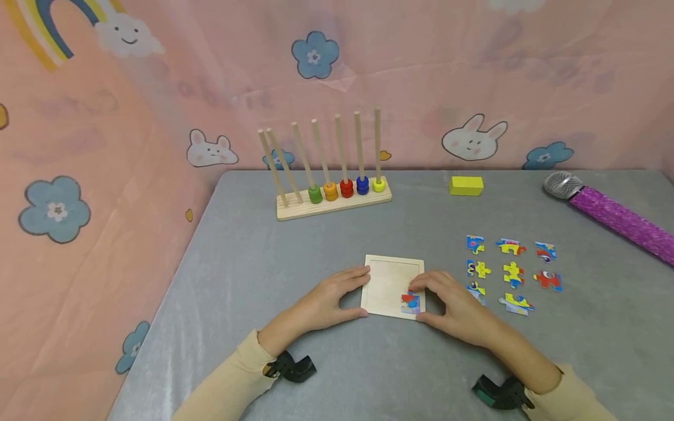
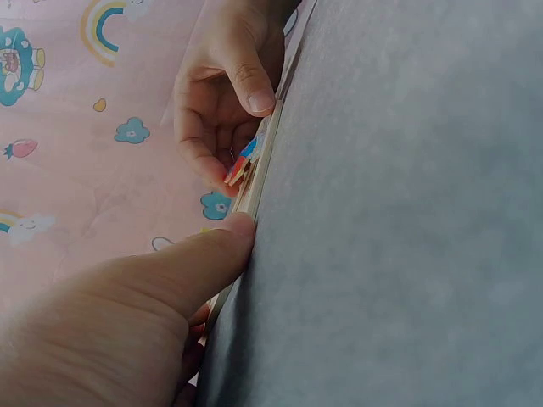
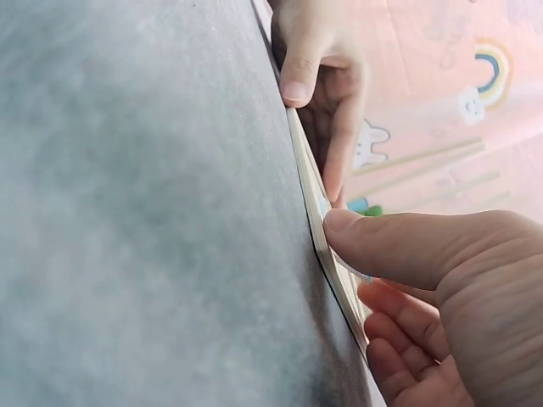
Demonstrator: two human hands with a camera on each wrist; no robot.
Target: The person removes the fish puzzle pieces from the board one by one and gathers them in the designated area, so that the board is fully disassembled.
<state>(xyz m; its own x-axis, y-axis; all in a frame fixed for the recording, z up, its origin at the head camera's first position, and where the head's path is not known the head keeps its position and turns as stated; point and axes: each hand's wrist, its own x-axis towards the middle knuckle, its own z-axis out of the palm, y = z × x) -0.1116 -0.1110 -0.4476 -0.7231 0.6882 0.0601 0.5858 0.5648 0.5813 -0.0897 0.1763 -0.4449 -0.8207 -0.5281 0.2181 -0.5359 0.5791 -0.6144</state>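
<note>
A square wooden puzzle tray (image 1: 389, 280) with a shallow frame lies in front of me. My left hand (image 1: 337, 297) holds its left side, thumb at the near corner and fingers farther up the edge. In the tray's near right corner is a red and blue puzzle piece (image 1: 411, 305). My right hand (image 1: 455, 304) has it between thumb and fingers, the thumb against the tray's corner and a fingertip at the piece's far end. In the left wrist view the piece (image 2: 244, 161) looks tilted above the tray; in the right wrist view the thumb mostly hides it.
Several loose puzzle pieces (image 1: 513, 273) lie in rows right of the tray, one partly behind my right hand. Farther back stand a peg rack (image 1: 337, 207) with coloured rings and a yellow block (image 1: 466, 186). A purple microphone (image 1: 621, 216) lies at the right edge.
</note>
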